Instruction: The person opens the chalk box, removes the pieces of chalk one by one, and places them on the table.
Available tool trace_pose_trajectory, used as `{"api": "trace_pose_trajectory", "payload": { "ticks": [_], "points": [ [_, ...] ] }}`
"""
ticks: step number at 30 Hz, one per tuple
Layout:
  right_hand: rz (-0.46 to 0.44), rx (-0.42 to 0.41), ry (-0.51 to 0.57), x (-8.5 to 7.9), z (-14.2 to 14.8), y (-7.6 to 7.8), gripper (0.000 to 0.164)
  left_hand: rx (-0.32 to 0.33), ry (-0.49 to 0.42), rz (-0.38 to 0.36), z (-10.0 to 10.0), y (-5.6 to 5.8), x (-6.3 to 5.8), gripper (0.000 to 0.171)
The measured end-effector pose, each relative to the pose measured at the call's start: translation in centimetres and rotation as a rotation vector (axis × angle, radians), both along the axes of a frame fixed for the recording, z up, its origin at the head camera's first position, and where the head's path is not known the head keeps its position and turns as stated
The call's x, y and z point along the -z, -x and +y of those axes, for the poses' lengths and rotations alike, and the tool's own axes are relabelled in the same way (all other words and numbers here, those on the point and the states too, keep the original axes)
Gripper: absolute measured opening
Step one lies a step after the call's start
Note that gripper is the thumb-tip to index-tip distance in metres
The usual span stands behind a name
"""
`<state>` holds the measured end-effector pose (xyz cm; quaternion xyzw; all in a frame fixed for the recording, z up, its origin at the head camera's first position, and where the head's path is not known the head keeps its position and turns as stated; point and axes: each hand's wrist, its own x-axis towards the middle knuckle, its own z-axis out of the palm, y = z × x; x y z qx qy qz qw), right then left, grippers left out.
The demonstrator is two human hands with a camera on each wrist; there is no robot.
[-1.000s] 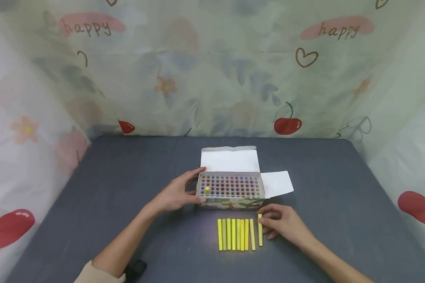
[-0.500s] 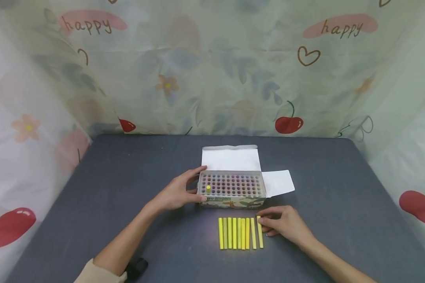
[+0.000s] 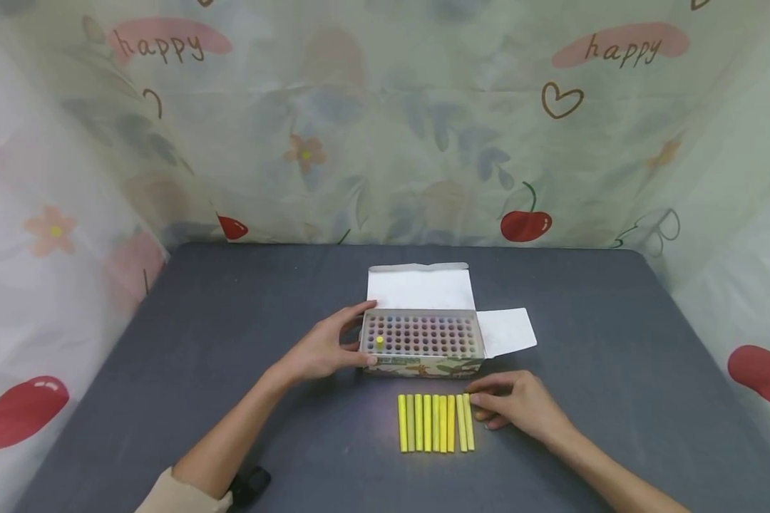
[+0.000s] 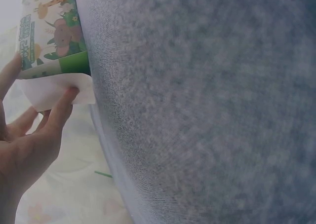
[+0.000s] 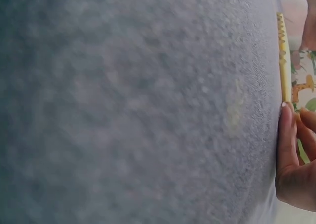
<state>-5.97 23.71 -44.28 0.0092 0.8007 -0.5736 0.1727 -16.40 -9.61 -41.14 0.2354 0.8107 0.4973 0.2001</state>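
Note:
In the head view an open cardboard chalk box (image 3: 423, 368) stands mid-table, its tray full of round holes. One yellow chalk stick (image 3: 380, 342) pokes up near the tray's left end. My left hand (image 3: 324, 349) grips that end of the box, thumb at the front and a finger at the back; the left wrist view shows fingers (image 4: 61, 110) against a white end flap. Before the box lies a row of yellow chalk sticks (image 3: 427, 423). My right hand (image 3: 520, 406) pinches the far end of the rightmost chalk stick (image 3: 469, 427), which lies against its neighbour.
The box's white lid (image 3: 420, 287) is folded back, and a white side flap (image 3: 507, 331) sticks out to the right. A black object (image 3: 250, 486) lies by the left forearm. Patterned cloth (image 3: 385, 142) hangs behind the dark table (image 3: 276, 285).
My right hand has brought the rightmost chalk stick leftward, closing the gap to the row. My left hand stays on the box. The whole head view has shifted slightly.

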Motion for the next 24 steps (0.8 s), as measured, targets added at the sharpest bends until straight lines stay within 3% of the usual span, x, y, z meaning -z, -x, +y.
{"api": "trace_pose_trajectory", "payload": {
  "ticks": [13,24],
  "points": [
    [0.090,-0.110,0.053,-3.1,-0.6,1.0,0.033,-0.004,-0.005,-0.001,0.0,-0.2,0.0,0.092],
    [0.114,-0.203,0.072,-5.6,-1.8,2.6,0.034,-0.007,0.009,-0.003,0.1,-0.3,-0.1,0.092]
  ]
}}
